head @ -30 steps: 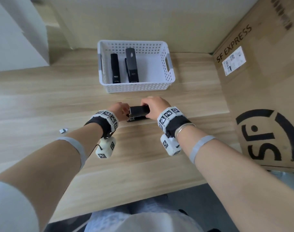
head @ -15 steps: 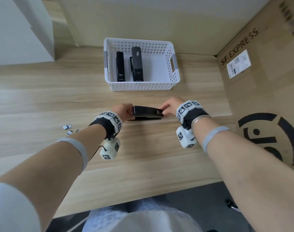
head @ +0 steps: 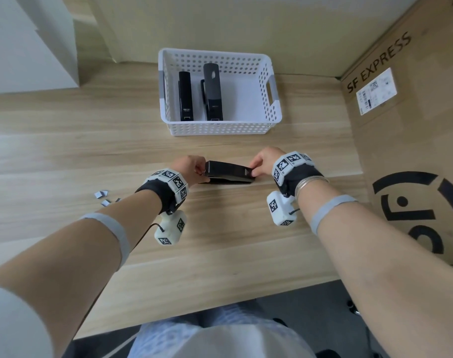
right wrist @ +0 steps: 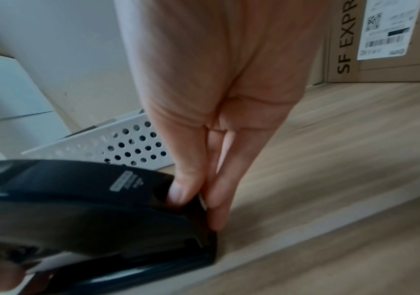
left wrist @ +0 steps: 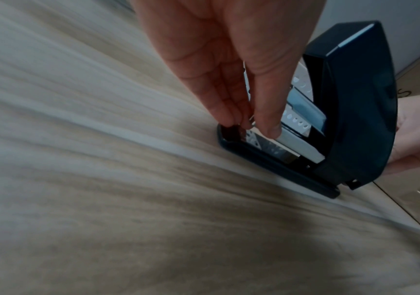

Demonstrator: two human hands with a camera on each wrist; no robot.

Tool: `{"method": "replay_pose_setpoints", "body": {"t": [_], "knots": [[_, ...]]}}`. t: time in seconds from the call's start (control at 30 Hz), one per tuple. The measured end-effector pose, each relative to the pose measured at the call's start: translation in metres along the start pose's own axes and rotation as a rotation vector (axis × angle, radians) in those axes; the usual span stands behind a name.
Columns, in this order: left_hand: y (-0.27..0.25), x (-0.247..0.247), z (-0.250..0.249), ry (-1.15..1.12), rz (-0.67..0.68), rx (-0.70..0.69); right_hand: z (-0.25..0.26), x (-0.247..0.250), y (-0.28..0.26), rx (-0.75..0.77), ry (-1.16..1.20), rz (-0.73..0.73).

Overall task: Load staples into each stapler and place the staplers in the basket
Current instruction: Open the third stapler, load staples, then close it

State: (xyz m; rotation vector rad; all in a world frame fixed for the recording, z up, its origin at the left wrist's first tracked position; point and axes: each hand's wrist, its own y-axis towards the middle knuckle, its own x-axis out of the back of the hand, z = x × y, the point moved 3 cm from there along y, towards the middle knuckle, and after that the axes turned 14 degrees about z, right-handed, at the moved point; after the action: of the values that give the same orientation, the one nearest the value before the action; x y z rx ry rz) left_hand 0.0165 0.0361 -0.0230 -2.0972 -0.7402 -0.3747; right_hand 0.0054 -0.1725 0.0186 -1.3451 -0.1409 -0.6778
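Observation:
A black stapler (head: 229,173) lies crosswise on the wooden table, in front of the white basket (head: 220,127). In the left wrist view the stapler (left wrist: 355,111) has its top cover lifted off the metal magazine. My left hand (head: 201,171) pinches the magazine's front end between thumb and fingers (left wrist: 267,127). At the stapler's right end (right wrist: 77,209), my right hand (head: 254,170) pinches it, thumb on top and fingers (right wrist: 219,209) behind. Two more black staplers, a slim one (head: 185,99) and a wider one (head: 213,93), lie side by side in the basket's left half.
A large SF Express cardboard box (head: 406,125) walls off the table's right side. A white box (head: 31,42) stands at the back left. Small white scraps (head: 101,196) lie on the table left of my left forearm. The table's front edge is close to my body.
My right hand has slid from the stapler's middle to its right end, so the whole top cover now shows. My left hand stays at the left end.

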Motion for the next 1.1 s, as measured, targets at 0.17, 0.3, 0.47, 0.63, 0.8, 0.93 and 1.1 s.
{"method": "replay_pose_setpoints", "body": {"t": [0.17, 0.3, 0.47, 0.63, 0.8, 0.93, 1.1], "knots": [[0.001, 0.002, -0.001, 0.062, 0.013, 0.006, 0.002, 0.0, 0.005, -0.019, -0.029, -0.046], [-0.003, 0.004, -0.007, 0.157, 0.037, 0.004, 0.004, 0.0, 0.004, -0.015, -0.049, -0.024], [-0.016, 0.019, 0.009, 0.262, 0.027, 0.032, 0.01, 0.0, 0.001, -0.021, -0.109, 0.026], [-0.037, 0.041, 0.044, 0.224, 0.018, 0.015, 0.025, 0.001, 0.001, -0.044, -0.229, 0.072], [-0.059, 0.052, 0.077, 0.299, 0.068, 0.087, 0.07, -0.001, -0.001, 0.121, -0.137, -0.016], [-0.08, 0.04, 0.085, 0.396, 0.223, 0.135, 0.109, -0.015, 0.007, 0.23, -0.08, -0.129], [-0.088, 0.017, 0.095, 0.412, 0.248, 0.104, 0.132, -0.026, 0.009, 0.258, -0.121, -0.179]]}}
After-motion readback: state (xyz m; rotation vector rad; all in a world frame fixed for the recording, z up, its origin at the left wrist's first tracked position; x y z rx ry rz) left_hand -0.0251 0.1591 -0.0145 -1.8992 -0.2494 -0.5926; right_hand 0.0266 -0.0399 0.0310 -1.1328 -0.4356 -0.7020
